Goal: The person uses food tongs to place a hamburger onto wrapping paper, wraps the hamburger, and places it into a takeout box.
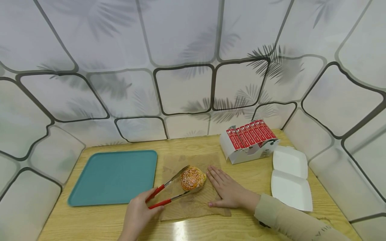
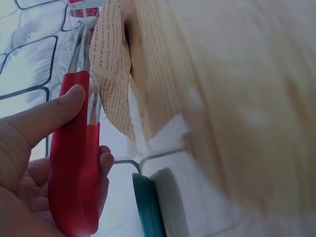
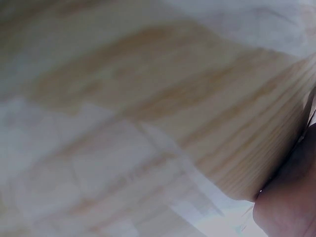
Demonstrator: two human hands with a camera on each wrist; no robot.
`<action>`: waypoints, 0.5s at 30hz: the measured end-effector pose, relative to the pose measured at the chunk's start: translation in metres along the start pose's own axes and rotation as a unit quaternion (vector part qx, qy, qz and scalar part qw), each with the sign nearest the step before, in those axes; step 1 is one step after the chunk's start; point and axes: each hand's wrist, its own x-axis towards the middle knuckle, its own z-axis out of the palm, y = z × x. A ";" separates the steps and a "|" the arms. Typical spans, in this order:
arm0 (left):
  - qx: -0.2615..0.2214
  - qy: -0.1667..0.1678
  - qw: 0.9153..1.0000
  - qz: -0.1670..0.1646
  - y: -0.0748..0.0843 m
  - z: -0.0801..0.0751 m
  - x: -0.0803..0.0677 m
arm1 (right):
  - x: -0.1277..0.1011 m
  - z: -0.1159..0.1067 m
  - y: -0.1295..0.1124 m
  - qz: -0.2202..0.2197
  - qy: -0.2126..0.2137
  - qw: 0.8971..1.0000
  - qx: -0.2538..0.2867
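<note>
a: what's the left hand (image 1: 137, 214) doing?

b: it's grasping red-handled tongs (image 1: 169, 192), fingers and thumb curled round the handles. the metal tips sit on either side of a sesame-crusted bun (image 1: 193, 178), which they clamp near the middle of the bench (image 1: 99, 221). the left wrist view shows the thumb (image 2: 59, 106) lying along one red handle

a: and the right hand (image 1: 227, 190)?

b: released, flat, fingers straight, pressing down on the brown paper sheet (image 1: 193, 204) at about three o'clock from the bun, fingertips just beside it. the right wrist view is too blurred to add more than wood grain

a: where does the bun lie exactly?

b: on the paper sheet, toward its far half, between the tong tips and the right hand

a: what else is around?

b: a teal tray (image 1: 114, 177) at nine o'clock from the bun, its edge just beside the paper. a white carton of red-labelled packets (image 1: 248, 140) at about one o'clock, near the wall. an open white clamshell box (image 1: 290, 177) at three o'clock, beyond the right hand, close to the bench's right edge

a: anything in the way?

b: the right hand lies between the bun and the clamshell box; the tongs' handles cross the paper's left edge on the tray side
</note>
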 end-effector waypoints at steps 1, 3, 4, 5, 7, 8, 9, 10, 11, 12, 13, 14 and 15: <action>0.002 0.002 1.000 0.004 0.000 0.000 0.000 | 0.000 0.000 0.000 0.001 -0.001 1.000 0.001; 0.007 0.006 1.000 0.014 0.000 0.000 -0.001 | 0.000 0.002 0.001 0.003 -0.003 1.000 0.004; 0.009 0.009 1.000 0.017 0.000 0.000 -0.001 | 0.000 0.002 0.001 0.004 -0.004 1.000 0.004; 0.011 0.010 1.000 0.020 0.000 0.000 -0.001 | 0.000 0.002 0.001 0.004 -0.005 1.000 0.005; 0.013 0.014 1.000 0.025 0.001 0.000 -0.002 | 0.000 0.002 0.001 0.005 -0.007 1.000 0.008; 0.014 0.016 0.999 0.026 0.001 -0.001 -0.002 | 0.000 0.002 0.001 0.006 -0.007 1.000 0.008; 0.015 0.019 0.999 0.029 0.001 -0.001 -0.002 | 0.000 0.002 0.001 0.005 -0.006 1.000 0.007; 0.015 0.022 0.999 0.029 0.001 -0.001 -0.003 | 0.000 0.001 0.001 0.005 -0.007 1.000 0.008; 0.016 0.025 0.999 0.034 0.001 -0.001 -0.003 | 0.000 0.000 0.000 0.005 -0.006 1.000 0.009; 0.017 0.028 0.999 0.036 0.001 -0.001 -0.003 | 0.000 0.000 0.000 0.005 -0.007 1.000 0.009; 0.017 0.030 0.999 0.038 0.001 -0.001 -0.003 | 0.000 0.000 0.000 0.005 -0.006 1.000 0.010; 0.018 0.032 0.999 0.039 0.001 -0.001 -0.003 | 0.000 0.000 0.000 0.005 -0.006 1.000 0.010; 0.020 0.033 0.998 0.040 0.001 0.000 -0.004 | 0.000 -0.001 0.000 0.005 -0.006 1.000 0.011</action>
